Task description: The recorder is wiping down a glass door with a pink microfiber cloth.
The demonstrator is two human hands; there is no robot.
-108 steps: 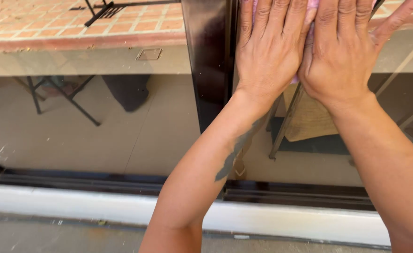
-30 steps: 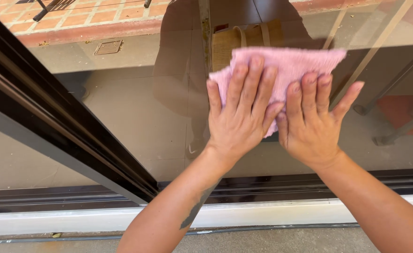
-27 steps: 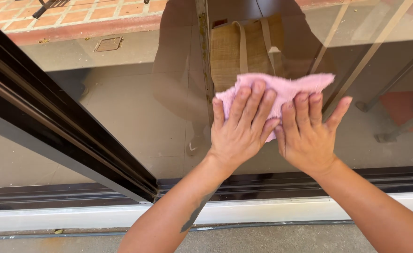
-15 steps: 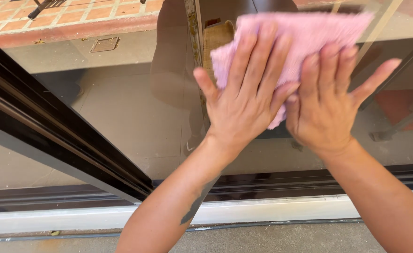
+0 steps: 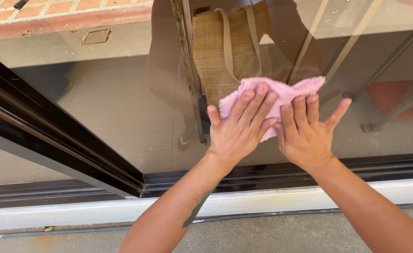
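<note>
A pink cloth [image 5: 286, 91] lies flat against the glass pane [image 5: 122, 107] of a sliding door. My left hand [image 5: 237, 131] presses on the cloth's left half with fingers spread. Beside it, my right hand [image 5: 307, 131] presses the cloth's right half, thumb splayed out to the right. Both palms are flat on the cloth, low on the pane, just above the bottom track. The cloth's lower part is hidden under my hands.
A dark door frame [image 5: 52, 140] runs diagonally at the left. The black bottom track [image 5: 384, 166] and a white sill [image 5: 75, 213] lie below. The glass reflects a woven bag [image 5: 220, 51], brick paving [image 5: 75, 7] and metal furniture legs [image 5: 379, 75].
Over the last second both hands slid the cloth up the pane, then back down to a lower spot. Earlier still, they pressed higher, next to the dark frame.
</note>
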